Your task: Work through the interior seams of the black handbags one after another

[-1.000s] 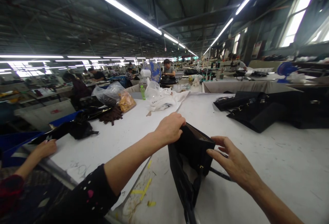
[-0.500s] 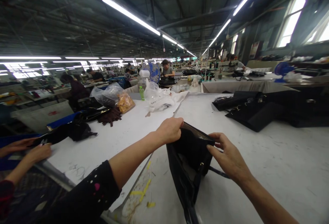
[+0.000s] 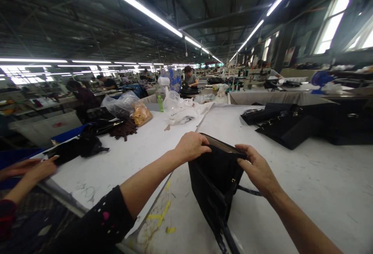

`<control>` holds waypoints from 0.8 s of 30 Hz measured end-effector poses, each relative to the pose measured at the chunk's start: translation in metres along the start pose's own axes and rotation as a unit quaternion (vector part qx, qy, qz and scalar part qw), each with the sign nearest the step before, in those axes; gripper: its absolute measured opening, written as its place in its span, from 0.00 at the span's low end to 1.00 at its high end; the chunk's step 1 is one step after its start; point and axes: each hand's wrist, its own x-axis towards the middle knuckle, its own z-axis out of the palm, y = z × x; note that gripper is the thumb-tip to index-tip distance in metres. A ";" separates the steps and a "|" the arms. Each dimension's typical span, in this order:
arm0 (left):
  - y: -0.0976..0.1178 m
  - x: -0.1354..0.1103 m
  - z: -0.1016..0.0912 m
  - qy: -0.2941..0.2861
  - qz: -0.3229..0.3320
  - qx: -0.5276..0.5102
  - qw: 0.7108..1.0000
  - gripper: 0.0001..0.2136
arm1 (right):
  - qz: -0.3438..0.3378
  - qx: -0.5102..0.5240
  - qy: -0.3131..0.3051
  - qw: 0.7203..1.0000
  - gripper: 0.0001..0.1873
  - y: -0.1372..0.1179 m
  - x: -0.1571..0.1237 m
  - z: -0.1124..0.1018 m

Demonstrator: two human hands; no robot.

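A black handbag (image 3: 217,184) stands on the white-topped table in front of me, its mouth turned up and a strap trailing toward my side. My left hand (image 3: 192,147) grips the far left part of its top edge between thumb and fingers. On the right, my right hand (image 3: 258,168) pinches the top right corner, thumb inside and fingers over the outer side. A small gold-coloured fitting (image 3: 233,180) shows near the bag's right side. The bag's inside is dark and mostly hidden.
Several black bags (image 3: 291,123) lie at the right. Ahead are white plastic bags (image 3: 182,112), a green bottle (image 3: 160,103) and a bag of yellowish pieces (image 3: 142,114). A co-worker's hands (image 3: 37,170) handle black material at the left. Yellow tape (image 3: 164,211) marks the near table edge.
The bag's mouth has opened a little and its top edge has shifted slightly. My right hand has moved slightly up at the corner; my left hand keeps its place on the edge.
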 end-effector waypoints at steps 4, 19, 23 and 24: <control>0.001 0.000 0.000 -0.010 -0.002 0.013 1.000 0.10 | -0.019 0.005 -0.010 1.000 0.19 0.002 0.002 -0.001; -0.013 0.014 0.005 0.044 0.052 -0.137 0.988 0.04 | -0.027 -0.006 0.015 0.999 0.19 -0.003 0.009 0.006; -0.017 0.023 0.010 0.039 0.031 -0.181 0.982 0.05 | -0.026 -0.008 0.019 0.999 0.18 0.002 0.012 0.005; -0.017 0.024 0.012 0.046 0.025 -0.181 0.982 0.06 | -0.025 -0.004 0.021 0.999 0.18 0.003 0.013 0.005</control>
